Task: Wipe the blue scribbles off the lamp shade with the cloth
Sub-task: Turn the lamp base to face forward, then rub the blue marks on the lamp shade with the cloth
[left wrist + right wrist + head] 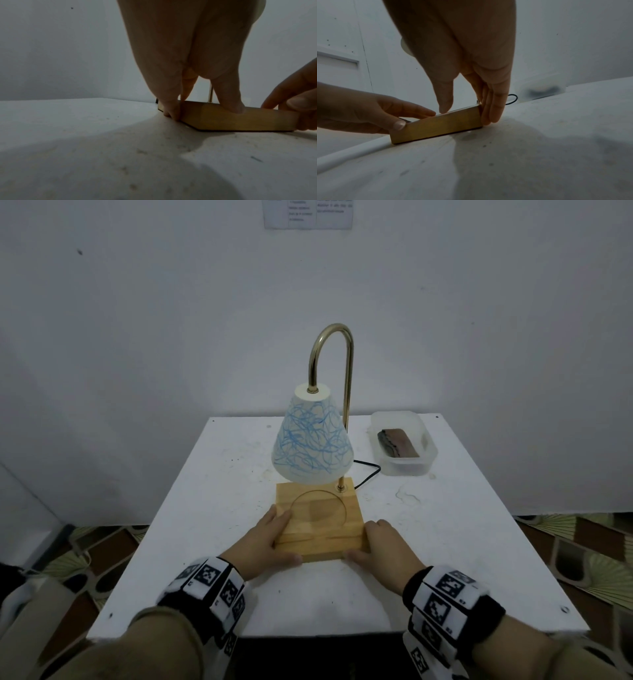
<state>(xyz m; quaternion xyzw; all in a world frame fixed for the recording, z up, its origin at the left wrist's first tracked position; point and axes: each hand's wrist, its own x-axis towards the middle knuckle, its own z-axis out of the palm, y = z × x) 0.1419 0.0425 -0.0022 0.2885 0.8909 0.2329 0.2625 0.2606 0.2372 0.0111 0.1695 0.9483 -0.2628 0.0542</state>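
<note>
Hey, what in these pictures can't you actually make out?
- Notice on the wall: head view, top cut off by the edge, print too small to read.
- Back of the shade: hidden by its own front.
- Tub: blurred in the right wrist view.
- Shade: both wrist views, mostly hidden behind the hands.

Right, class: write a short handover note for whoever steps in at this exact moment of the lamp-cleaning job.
Left hand: grips the left front corner of the wooden lamp base, thumb on its front face.
Right hand: grips the right front corner, fingers down the side.
Lamp shade: hangs over the base, blue scribbles all over it.
Cloth: folded in the plastic tub, back right of the table.
Done: no wiping yet.
Left: fetch the cloth, wipe the shade.
</note>
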